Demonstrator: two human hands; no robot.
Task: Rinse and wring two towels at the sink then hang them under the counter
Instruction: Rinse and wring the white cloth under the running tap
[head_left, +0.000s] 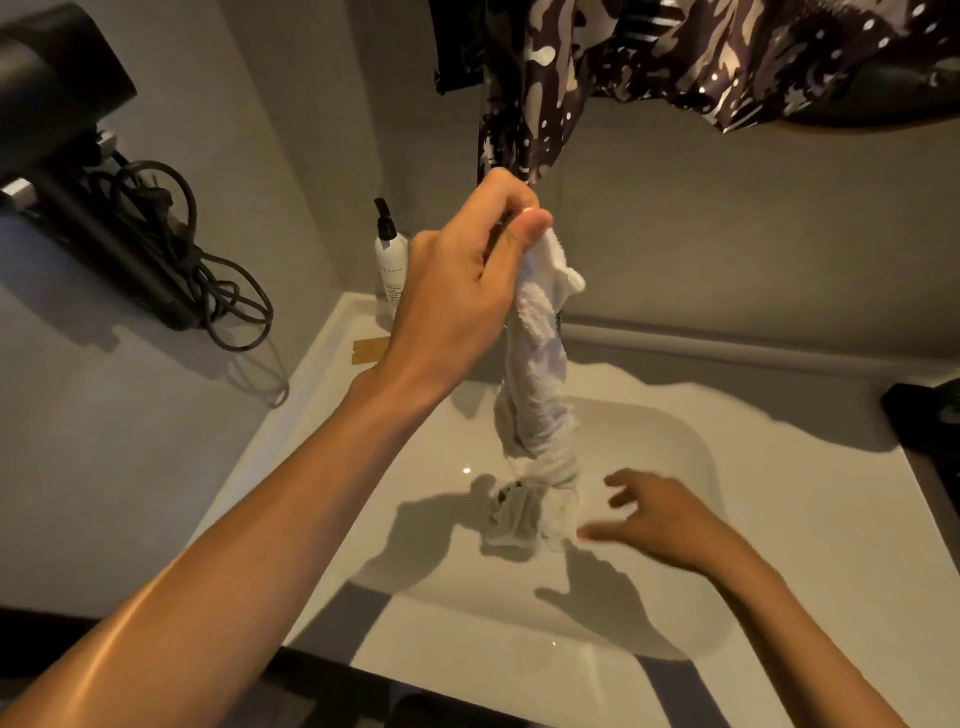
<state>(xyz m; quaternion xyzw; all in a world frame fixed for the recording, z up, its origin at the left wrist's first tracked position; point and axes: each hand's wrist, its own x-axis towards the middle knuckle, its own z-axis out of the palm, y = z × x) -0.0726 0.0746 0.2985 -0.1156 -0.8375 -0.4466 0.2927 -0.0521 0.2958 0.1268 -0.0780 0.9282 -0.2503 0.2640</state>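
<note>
White and twisted, the towel (535, 395) hangs from your left hand (457, 291), which pinches its top end tight up at 12 o'clock. The bottom end lies bunched in the sink (675, 613), right by the drain. Your right hand (660, 514) is down in the sink at 4 o'clock, fingers spread wide, holding nothing, just beside the wet bunch. A pump bottle (390, 260) stands on the tabletop (831, 519) at 11 o'clock. Black cords (208, 270) curl at 10 o'clock. Spotted cloth (675, 57) hangs above.
</note>
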